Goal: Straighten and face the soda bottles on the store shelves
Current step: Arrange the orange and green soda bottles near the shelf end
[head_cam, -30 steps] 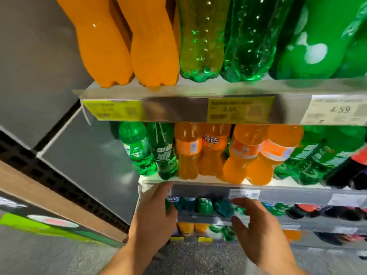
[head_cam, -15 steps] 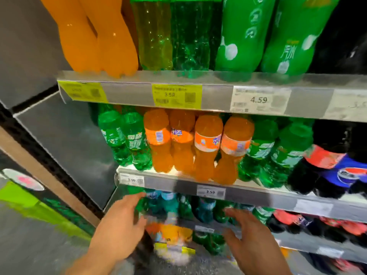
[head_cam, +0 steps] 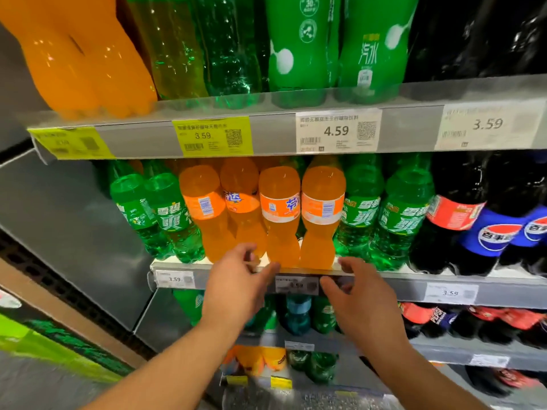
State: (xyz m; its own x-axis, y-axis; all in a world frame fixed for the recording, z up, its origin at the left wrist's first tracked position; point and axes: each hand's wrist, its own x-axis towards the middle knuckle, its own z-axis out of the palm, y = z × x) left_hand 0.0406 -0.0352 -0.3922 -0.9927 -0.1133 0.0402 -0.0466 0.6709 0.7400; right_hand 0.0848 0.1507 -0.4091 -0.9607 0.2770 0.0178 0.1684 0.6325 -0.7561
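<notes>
Left grip [head_cam: 236, 279]: released; fingers loosely curled, holding nothing; fingertips lie in front of the base of the orange bottles [head_cam: 281, 214]; blur prevents confirming contact. Right grip [head_cam: 355, 294]: released; fingers loosely curled at the shelf edge [head_cam: 411, 287], grasping nothing; the price tag [head_cam: 296, 286] sits between the two grips.

Task item location: four orange bottles stand in the front row directly above both grips; two present a barcode to the front, two present only part of the brand mark; all appear to need rotation. Left green bottles [head_cam: 168, 214] stand up and left of the left grip; right green bottles [head_cam: 405, 217] stand up and right of the right grip; dark cola bottles [head_cam: 455, 220] stand beyond those.

Probable faults:
- Neighbour drag: the bottles stand touching; turning one is likely to turn the next off-face.
- Tipping: the bottles are tall with a narrow waist; a pull applied only at the base may topple one forward over the shelf edge onto the shelves below.
- Tag displacement: a thumb brushing the price tag may shift it.
</notes>
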